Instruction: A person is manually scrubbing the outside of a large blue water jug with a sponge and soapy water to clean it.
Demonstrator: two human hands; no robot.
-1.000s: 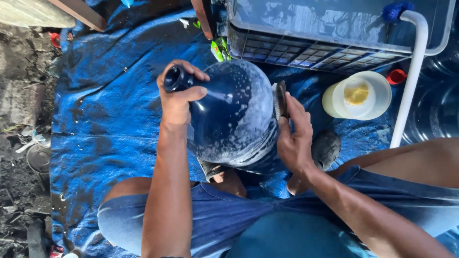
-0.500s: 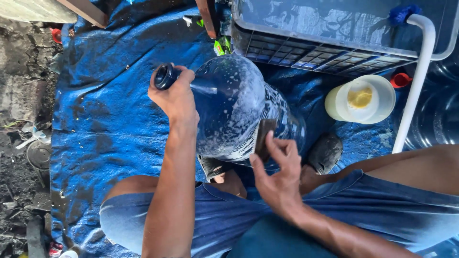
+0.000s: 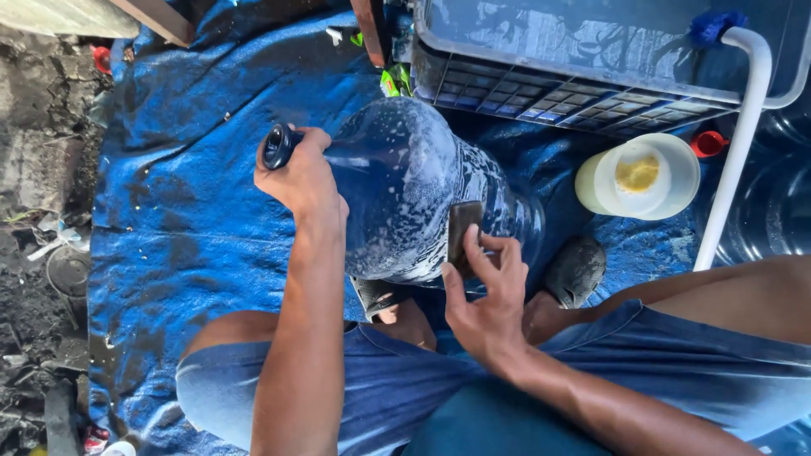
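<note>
While the large blue water jug (image 3: 414, 190) lay tilted on the blue tarp (image 3: 186, 219), just below the grey crate (image 3: 591, 76), its neck was gripped by the left hand (image 3: 300, 173) and a dark scrubbing pad (image 3: 463, 236) was pressed to its side by the right hand (image 3: 486, 295). Suds were spread over most of the visible side, so the scrubbing was judged well advanced. The underside was hidden, perhaps unscrubbed, and no rinsing was seen.
</note>
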